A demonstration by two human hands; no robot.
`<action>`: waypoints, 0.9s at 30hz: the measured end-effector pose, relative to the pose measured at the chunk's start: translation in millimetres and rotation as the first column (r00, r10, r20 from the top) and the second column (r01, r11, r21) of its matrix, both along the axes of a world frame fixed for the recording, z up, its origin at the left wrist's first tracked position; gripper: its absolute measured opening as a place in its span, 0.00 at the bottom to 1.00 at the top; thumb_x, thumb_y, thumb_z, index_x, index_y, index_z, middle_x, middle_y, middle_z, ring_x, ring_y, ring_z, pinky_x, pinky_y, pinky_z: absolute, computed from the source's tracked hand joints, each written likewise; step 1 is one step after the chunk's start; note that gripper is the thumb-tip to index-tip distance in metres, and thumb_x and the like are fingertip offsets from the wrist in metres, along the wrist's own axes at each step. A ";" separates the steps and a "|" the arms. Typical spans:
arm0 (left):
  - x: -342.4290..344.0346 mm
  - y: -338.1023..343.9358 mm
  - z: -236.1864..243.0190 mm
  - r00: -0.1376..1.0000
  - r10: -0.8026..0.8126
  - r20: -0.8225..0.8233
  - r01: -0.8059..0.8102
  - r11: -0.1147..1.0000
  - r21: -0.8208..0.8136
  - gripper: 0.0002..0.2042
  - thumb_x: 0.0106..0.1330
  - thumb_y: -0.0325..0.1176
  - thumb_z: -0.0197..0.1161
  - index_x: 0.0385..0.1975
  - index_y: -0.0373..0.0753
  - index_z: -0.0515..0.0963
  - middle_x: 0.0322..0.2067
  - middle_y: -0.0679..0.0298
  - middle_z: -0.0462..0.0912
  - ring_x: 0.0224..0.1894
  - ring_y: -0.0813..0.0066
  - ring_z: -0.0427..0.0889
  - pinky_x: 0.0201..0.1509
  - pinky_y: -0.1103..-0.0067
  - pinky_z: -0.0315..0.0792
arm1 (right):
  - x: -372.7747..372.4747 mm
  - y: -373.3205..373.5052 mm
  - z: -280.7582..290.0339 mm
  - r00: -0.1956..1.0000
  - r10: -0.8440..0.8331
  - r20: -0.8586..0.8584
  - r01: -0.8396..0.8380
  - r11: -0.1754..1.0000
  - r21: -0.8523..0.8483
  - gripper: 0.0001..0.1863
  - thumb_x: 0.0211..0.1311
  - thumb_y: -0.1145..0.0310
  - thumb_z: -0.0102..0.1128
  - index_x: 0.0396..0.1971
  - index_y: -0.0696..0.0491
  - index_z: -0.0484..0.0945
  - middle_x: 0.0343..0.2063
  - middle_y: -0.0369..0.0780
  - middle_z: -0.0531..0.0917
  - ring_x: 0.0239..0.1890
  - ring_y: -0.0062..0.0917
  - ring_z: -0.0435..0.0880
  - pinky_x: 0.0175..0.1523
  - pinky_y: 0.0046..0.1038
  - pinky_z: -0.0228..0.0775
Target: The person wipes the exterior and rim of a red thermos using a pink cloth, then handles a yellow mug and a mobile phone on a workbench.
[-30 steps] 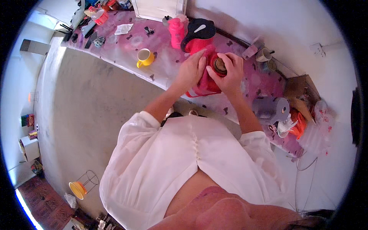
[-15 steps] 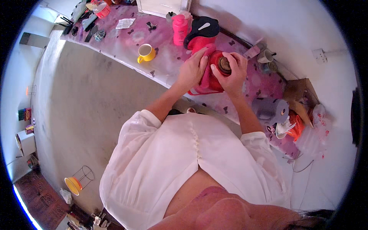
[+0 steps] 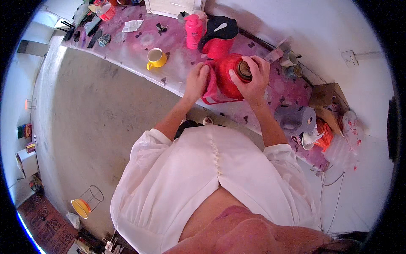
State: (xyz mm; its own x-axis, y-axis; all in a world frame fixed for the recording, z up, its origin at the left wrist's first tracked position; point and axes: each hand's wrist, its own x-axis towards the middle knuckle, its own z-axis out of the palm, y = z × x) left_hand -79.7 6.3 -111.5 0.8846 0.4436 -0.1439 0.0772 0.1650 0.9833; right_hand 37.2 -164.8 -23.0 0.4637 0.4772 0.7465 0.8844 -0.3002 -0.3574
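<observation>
On the pink patterned tabletop [image 3: 118, 44], my right hand [image 3: 253, 82] grips the top of a red flask [image 3: 226, 80], thumb beside its dark round stopper [image 3: 244, 70]. Against the flask's left side, my left hand [image 3: 195, 82] is closed on a bright pink cloth [image 3: 211, 84]. Just behind the flask stand a black-topped red container [image 3: 216, 44] and a pink bottle [image 3: 193, 34]. A yellow mug [image 3: 156, 58] is to the left of my hands.
Grey canisters [image 3: 294, 116], orange bags [image 3: 323, 137], clear plastic [image 3: 349, 156] and a cardboard box [image 3: 325, 93] crowd the right end. Cups [image 3: 289, 59] line the wall. A wire stool with an orange top [image 3: 80, 207] lies on the concrete floor [image 3: 97, 118] at lower left.
My left hand has moved leftward with the pink cloth, away from my right hand, uncovering more of the red flask. My right hand still grips the top.
</observation>
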 end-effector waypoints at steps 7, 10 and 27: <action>-30.8 -34.5 -29.0 0.960 0.103 0.259 -0.262 0.648 0.715 0.28 0.67 0.25 0.62 0.66 0.32 0.62 0.60 0.44 0.67 0.62 0.43 0.68 0.68 0.62 0.64 | -1.7 0.8 2.1 1.000 0.002 -0.017 -0.002 1.000 -0.014 0.28 0.45 0.58 0.79 0.48 0.49 0.82 0.44 0.43 0.79 0.46 0.41 0.77 0.52 0.42 0.71; -34.7 -22.0 -48.9 0.963 0.014 0.268 -0.176 0.785 0.593 0.34 0.66 0.25 0.64 0.70 0.33 0.56 0.59 0.46 0.67 0.63 0.47 0.69 0.70 0.65 0.62 | -0.5 0.0 0.6 1.000 0.017 -0.007 -0.017 1.000 -0.019 0.28 0.44 0.58 0.80 0.47 0.49 0.82 0.45 0.43 0.79 0.46 0.41 0.77 0.52 0.42 0.72; -31.5 -2.4 -2.7 0.954 -0.205 0.219 -0.068 0.564 0.823 0.30 0.62 0.26 0.67 0.64 0.32 0.64 0.57 0.44 0.71 0.60 0.39 0.71 0.63 0.60 0.69 | -10.0 2.3 9.5 0.998 0.000 -0.056 0.000 1.000 0.000 0.25 0.46 0.66 0.79 0.47 0.53 0.82 0.45 0.44 0.79 0.49 0.40 0.77 0.56 0.39 0.70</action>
